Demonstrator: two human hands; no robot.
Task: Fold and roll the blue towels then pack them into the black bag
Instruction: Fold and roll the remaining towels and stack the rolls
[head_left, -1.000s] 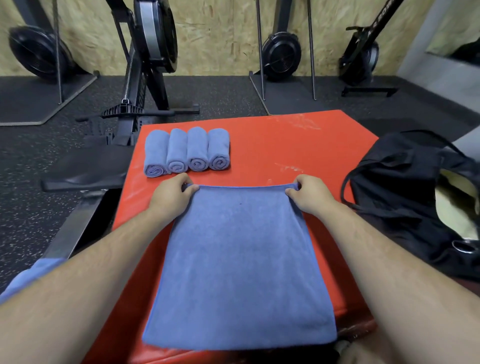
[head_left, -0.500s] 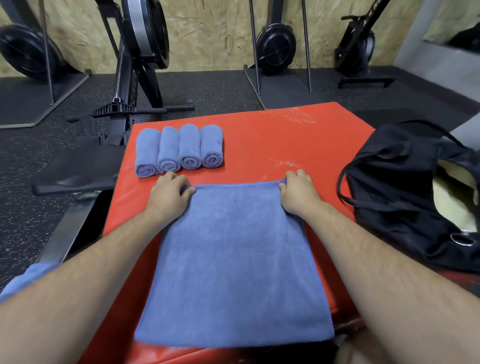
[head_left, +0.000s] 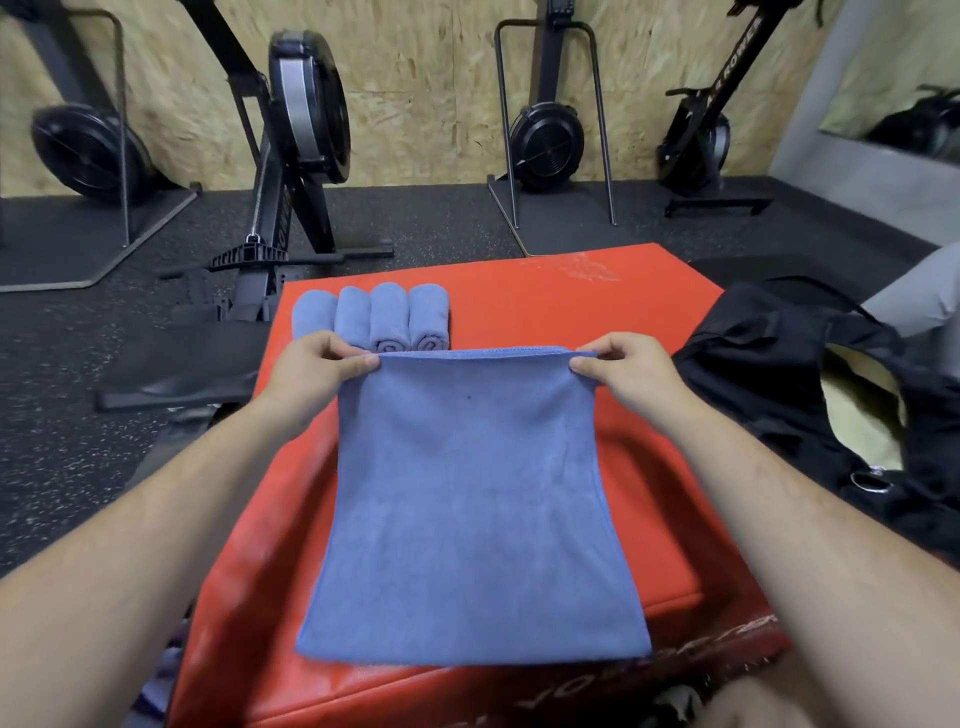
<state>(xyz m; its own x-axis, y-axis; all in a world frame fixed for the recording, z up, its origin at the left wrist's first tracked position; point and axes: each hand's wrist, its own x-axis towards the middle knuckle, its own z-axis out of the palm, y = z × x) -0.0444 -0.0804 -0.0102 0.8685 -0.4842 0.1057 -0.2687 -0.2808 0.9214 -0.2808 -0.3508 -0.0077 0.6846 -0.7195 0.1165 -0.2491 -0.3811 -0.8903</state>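
Observation:
A folded blue towel (head_left: 472, 509) lies lengthwise on the red padded box (head_left: 597, 312), its far edge lifted off the surface. My left hand (head_left: 317, 371) pinches the far left corner and my right hand (head_left: 623, 371) pinches the far right corner. Several rolled blue towels (head_left: 384, 317) sit side by side just beyond my left hand, at the box's far left. The black bag (head_left: 779, 374) lies open on the right, its pale lining showing.
Rowing machines (head_left: 291, 135) stand on the dark rubber floor beyond the box, along a chipboard wall. A black seat pad (head_left: 182, 364) lies left of the box. More blue cloth (head_left: 161, 686) shows at the lower left.
Both hands have raised the towel's far edge off the box and drawn it toward me. The camera view has tilted up a little.

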